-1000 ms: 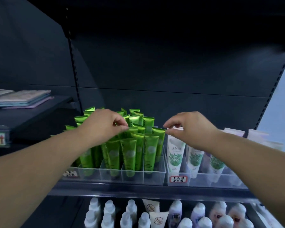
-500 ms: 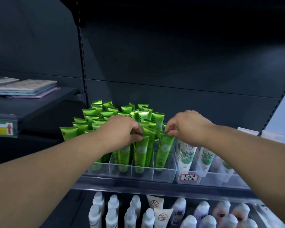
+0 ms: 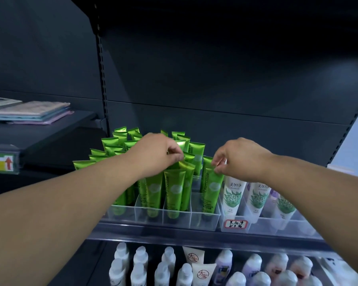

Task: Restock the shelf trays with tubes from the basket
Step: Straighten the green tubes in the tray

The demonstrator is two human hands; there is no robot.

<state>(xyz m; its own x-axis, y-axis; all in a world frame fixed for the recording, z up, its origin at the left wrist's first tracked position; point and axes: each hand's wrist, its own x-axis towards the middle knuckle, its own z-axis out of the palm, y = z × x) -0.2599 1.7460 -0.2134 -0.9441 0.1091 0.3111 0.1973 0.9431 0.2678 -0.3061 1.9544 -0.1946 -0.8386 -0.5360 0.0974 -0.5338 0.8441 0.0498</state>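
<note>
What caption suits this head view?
Left hand and right hand pinch green tubes in the clear shelf tray, beside white tubes.

Green tubes [image 3: 175,189] stand crimp-up, crowded in the clear divided tray [image 3: 203,220].

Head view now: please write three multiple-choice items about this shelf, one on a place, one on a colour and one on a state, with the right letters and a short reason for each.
1. Where do the white tubes stand relative to the green tubes?
A. to their right, in the next tray
B. on the shelf below
C. behind them

2. What colour is the end tube that the right hand touches?
A. white
B. green
C. purple

3. What is the right hand doing?
A. hanging open
B. pressing flat on the shelf
C. pinching the end tube's top edge

Key:
1 A: the white tubes fill the tray to the right of the green ones.
2 B: it matches the other green tubes.
3 C: the fingertips close on its crimped top.
</note>
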